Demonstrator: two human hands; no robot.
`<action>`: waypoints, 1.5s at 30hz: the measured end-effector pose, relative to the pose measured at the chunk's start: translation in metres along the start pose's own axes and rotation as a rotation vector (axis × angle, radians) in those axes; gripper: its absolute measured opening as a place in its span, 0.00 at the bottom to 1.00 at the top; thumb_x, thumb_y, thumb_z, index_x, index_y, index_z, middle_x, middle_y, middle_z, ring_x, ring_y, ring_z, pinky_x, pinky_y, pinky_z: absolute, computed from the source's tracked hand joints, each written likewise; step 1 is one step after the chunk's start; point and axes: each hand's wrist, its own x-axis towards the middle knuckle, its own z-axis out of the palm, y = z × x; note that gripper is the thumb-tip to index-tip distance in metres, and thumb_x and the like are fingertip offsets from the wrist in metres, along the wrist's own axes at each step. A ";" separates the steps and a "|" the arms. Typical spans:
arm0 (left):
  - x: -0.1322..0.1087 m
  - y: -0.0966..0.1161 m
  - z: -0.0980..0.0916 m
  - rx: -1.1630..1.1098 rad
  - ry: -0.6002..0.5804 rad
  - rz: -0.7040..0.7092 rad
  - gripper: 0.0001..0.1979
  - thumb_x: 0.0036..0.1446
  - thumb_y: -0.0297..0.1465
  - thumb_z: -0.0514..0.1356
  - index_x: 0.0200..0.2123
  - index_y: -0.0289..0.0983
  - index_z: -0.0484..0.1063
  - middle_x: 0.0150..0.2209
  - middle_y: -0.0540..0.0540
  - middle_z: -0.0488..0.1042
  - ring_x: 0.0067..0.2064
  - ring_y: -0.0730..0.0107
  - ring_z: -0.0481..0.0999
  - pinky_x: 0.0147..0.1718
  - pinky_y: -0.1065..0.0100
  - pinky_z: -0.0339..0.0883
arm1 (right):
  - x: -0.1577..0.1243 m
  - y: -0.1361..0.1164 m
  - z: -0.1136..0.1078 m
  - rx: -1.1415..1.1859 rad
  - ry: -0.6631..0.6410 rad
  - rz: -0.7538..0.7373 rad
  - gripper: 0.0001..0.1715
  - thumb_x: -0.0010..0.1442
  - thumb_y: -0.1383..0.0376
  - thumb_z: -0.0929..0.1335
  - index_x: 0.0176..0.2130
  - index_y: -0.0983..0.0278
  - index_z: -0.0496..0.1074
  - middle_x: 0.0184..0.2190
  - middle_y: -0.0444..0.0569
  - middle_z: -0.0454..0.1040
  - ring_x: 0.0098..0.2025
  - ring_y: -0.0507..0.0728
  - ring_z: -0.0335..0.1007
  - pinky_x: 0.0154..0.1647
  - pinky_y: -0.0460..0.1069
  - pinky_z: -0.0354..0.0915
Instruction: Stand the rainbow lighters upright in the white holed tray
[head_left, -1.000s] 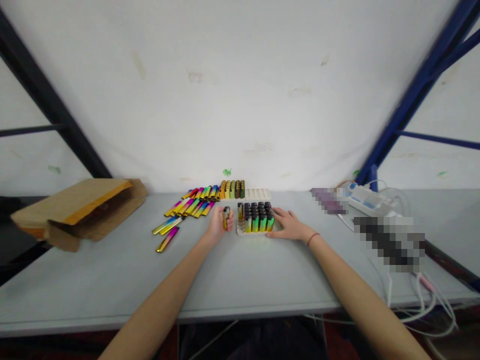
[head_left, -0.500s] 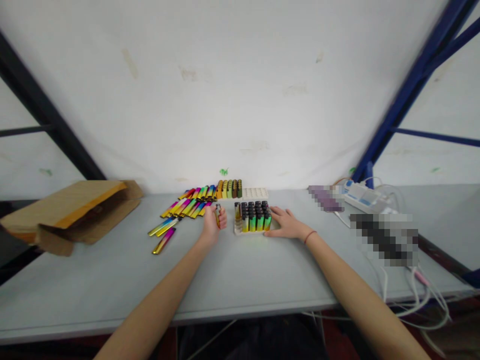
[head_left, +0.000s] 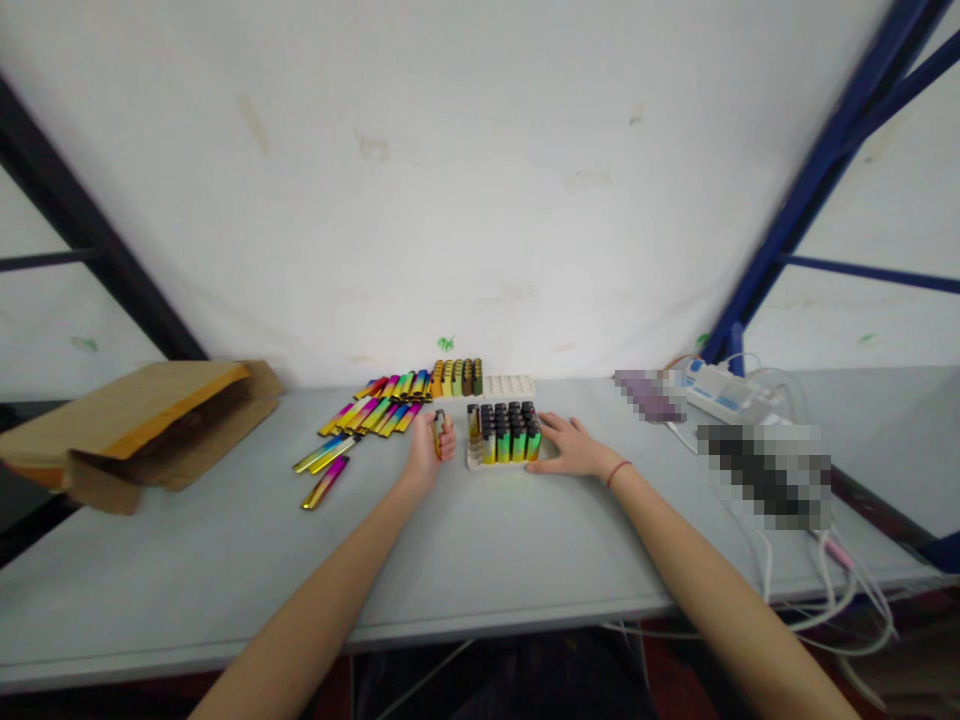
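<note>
My left hand (head_left: 422,458) is wrapped round a lighter (head_left: 440,430), held upright just left of a white rack (head_left: 495,466). In that rack stand several black-topped lighters (head_left: 511,440) with green-to-yellow bodies. Its left column holds one golden lighter (head_left: 473,420) at the back, with bare slots in front of it. My right hand (head_left: 574,448) rests at the rack's right side, thumb and fingers spread around the corner; whether it presses on the rack, I cannot tell. Shiny rainbow-and-gold sleeves (head_left: 382,412) lie in a loose pile left of my left hand. One sleeve (head_left: 325,483) lies apart, nearer me.
Behind, against the wall, stand a group of gold and dark pieces (head_left: 457,378) and a white slotted rack (head_left: 510,386). A torn brown paper package (head_left: 150,410) lies at left. A power strip (head_left: 724,390), white cables (head_left: 832,590) and blurred-out items are at right.
Almost nothing differs. The view has shifted slightly; my left hand still holds the lighter beside the rack, and my right hand stays at the rack's right side.
</note>
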 end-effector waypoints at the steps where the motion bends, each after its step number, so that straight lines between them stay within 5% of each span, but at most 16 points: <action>1: 0.001 0.000 0.000 0.012 0.000 -0.004 0.16 0.57 0.41 0.48 0.21 0.40 0.55 0.15 0.57 0.49 0.15 0.79 0.47 0.15 0.77 0.44 | 0.000 0.000 0.000 0.001 0.003 0.000 0.57 0.56 0.33 0.68 0.71 0.60 0.58 0.74 0.64 0.49 0.74 0.74 0.43 0.70 0.75 0.38; 14: 0.000 0.000 0.000 -0.022 0.106 0.053 0.14 0.57 0.38 0.49 0.22 0.40 0.56 0.16 0.58 0.48 0.15 0.80 0.46 0.15 0.77 0.42 | 0.000 0.003 0.003 -0.010 0.009 0.013 0.58 0.56 0.32 0.67 0.72 0.60 0.57 0.74 0.64 0.48 0.74 0.74 0.43 0.70 0.75 0.39; 19: 0.001 -0.002 0.000 -0.032 0.014 0.104 0.16 0.59 0.46 0.52 0.29 0.40 0.60 0.18 0.58 0.54 0.17 0.77 0.53 0.17 0.76 0.49 | -0.001 0.002 0.002 -0.008 -0.003 0.017 0.58 0.56 0.32 0.66 0.71 0.61 0.58 0.74 0.64 0.48 0.75 0.74 0.42 0.70 0.75 0.39; 24: -0.001 -0.005 0.001 0.274 -0.010 0.393 0.12 0.58 0.42 0.60 0.37 0.41 0.64 0.29 0.52 0.68 0.30 0.71 0.69 0.31 0.71 0.66 | -0.001 0.004 0.003 -0.012 0.001 0.018 0.57 0.56 0.32 0.66 0.71 0.60 0.58 0.74 0.63 0.47 0.75 0.73 0.42 0.70 0.75 0.39; 28: -0.001 -0.003 -0.001 0.545 0.011 0.590 0.09 0.54 0.37 0.65 0.35 0.39 0.74 0.42 0.44 0.73 0.46 0.63 0.72 0.40 0.69 0.68 | 0.000 0.007 0.005 -0.011 0.008 0.018 0.57 0.56 0.33 0.67 0.72 0.59 0.57 0.74 0.62 0.49 0.75 0.74 0.43 0.70 0.75 0.40; 34: 0.006 -0.008 -0.006 0.638 -0.137 0.550 0.12 0.52 0.37 0.67 0.38 0.38 0.79 0.41 0.41 0.77 0.43 0.60 0.75 0.37 0.67 0.69 | 0.000 0.008 0.006 -0.016 0.005 0.021 0.58 0.56 0.33 0.67 0.72 0.59 0.56 0.74 0.62 0.49 0.75 0.74 0.43 0.71 0.74 0.40; 45: 0.006 -0.009 -0.010 0.703 -0.088 0.550 0.11 0.52 0.31 0.67 0.41 0.40 0.76 0.36 0.46 0.78 0.39 0.63 0.77 0.38 0.67 0.70 | 0.000 0.008 0.005 -0.002 0.006 0.021 0.58 0.55 0.32 0.67 0.72 0.60 0.56 0.74 0.63 0.49 0.75 0.74 0.42 0.70 0.75 0.39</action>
